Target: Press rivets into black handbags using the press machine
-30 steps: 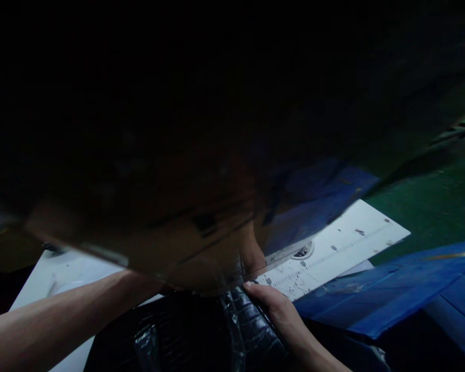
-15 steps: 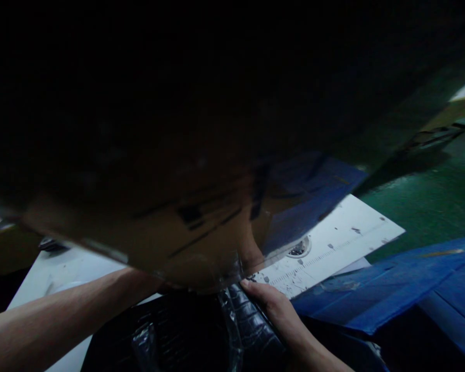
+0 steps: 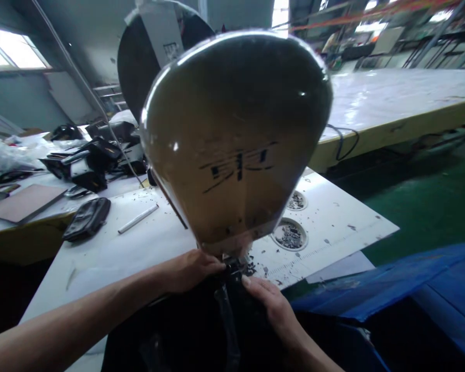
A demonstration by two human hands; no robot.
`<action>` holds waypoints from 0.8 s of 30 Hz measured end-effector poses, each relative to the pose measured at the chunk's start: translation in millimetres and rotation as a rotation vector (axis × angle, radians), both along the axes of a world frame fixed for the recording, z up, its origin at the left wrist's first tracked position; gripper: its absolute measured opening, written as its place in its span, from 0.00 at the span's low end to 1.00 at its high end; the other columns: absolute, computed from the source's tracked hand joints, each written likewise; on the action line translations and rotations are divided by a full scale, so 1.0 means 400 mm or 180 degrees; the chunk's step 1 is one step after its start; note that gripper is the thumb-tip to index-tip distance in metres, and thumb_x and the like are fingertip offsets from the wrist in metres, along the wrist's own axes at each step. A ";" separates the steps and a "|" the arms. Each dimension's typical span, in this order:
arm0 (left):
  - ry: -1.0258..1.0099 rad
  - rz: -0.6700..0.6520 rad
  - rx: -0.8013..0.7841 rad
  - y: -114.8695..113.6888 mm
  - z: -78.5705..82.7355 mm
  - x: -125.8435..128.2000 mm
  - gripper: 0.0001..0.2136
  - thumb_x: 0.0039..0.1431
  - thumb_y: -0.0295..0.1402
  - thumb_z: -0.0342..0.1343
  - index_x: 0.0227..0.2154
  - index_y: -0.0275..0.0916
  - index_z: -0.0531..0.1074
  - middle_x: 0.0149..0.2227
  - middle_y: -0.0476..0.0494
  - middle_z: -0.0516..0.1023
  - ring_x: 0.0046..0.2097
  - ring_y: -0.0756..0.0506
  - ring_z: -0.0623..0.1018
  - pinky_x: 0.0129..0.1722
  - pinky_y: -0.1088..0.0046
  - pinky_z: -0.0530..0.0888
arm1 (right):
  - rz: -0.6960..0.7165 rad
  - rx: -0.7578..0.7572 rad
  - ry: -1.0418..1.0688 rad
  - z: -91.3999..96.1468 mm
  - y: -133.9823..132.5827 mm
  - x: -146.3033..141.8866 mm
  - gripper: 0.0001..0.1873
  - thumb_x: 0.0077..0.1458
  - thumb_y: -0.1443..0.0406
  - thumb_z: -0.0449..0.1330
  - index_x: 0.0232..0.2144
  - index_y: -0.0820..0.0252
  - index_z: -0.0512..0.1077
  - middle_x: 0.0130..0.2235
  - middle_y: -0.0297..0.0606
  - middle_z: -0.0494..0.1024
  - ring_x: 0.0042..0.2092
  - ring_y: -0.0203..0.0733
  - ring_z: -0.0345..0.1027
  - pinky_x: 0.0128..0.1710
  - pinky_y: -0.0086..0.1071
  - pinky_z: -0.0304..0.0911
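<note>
Head view: the left hand (image 3: 186, 271) and right hand (image 3: 271, 305) meet just under a tan rounded machine housing (image 3: 232, 139), their fingers (image 3: 217, 266) pressed together, pinching the edge of a black glossy piece (image 3: 186, 325) that hangs toward the person. Black scraps (image 3: 250, 268) lie just beyond the fingers on the white table (image 3: 112, 258), near a round scrap-filled recess (image 3: 289, 234); blue sheeting (image 3: 372, 281) lies right of the fingers.

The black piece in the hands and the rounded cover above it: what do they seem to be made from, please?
The black piece has a shiny surface, so it may be plastic or coated leather, but it is too dark here to be sure. The rounded cover looks like hard painted metal or plastic: its beige surface is smooth, with bright reflections.
</note>
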State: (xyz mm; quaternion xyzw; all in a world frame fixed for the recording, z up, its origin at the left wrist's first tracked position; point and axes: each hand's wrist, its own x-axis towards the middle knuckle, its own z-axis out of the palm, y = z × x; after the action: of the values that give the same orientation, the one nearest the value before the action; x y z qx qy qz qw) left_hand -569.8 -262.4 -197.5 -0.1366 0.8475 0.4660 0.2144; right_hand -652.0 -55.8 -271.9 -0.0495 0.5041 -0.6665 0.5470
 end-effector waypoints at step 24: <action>0.1076 0.0384 -0.0576 0.372 0.147 0.487 0.16 0.75 0.41 0.47 0.48 0.42 0.80 0.42 0.46 0.83 0.43 0.47 0.79 0.45 0.74 0.70 | 0.1059 -0.0859 0.1484 0.107 0.342 0.302 0.17 0.66 0.52 0.63 0.48 0.54 0.81 0.44 0.38 0.81 0.45 0.45 0.73 0.45 0.34 0.67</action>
State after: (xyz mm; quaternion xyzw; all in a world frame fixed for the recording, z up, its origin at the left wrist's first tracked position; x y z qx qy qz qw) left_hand -374.9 -113.6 -138.9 -0.1256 0.9001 0.4162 0.0275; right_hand -531.1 81.2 -229.0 -0.3550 0.5079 -0.5994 0.5067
